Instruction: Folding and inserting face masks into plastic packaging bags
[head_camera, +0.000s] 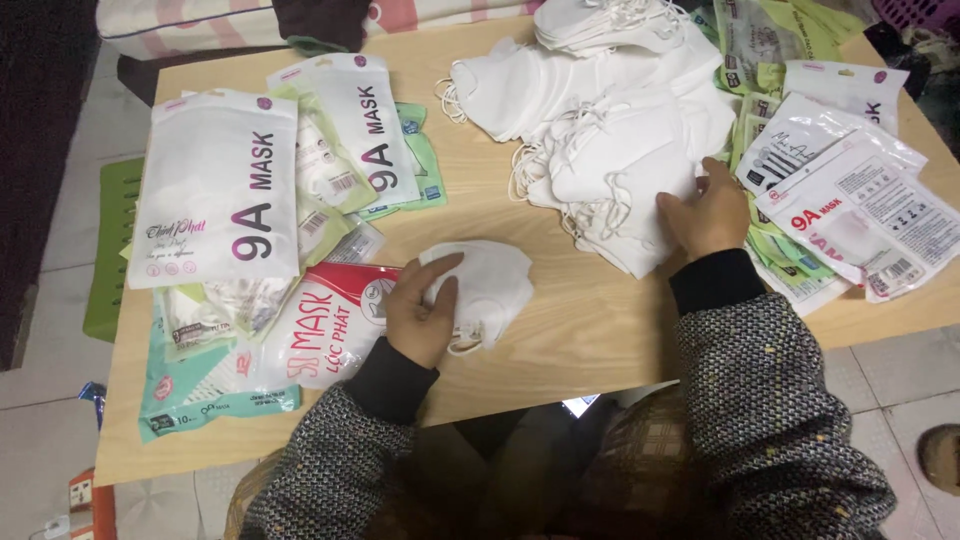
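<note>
While sorting proceeds: face masks and retail pouches on a low wooden table (590, 330).

Left hand (420, 315), fingers spread flat, presses a small stack of folded white masks (490, 285) near the table's front edge, touching a red-and-white pouch (325, 335). Right hand (710, 215), fingers loosely open, rests on the large heap of loose white masks (620, 150) toward the table's far side. Filled white pouches (215, 190) lie at the table's left end; flat pouches (860, 215) at its right end. Judged: some pouches packed, most masks still loose.
</note>
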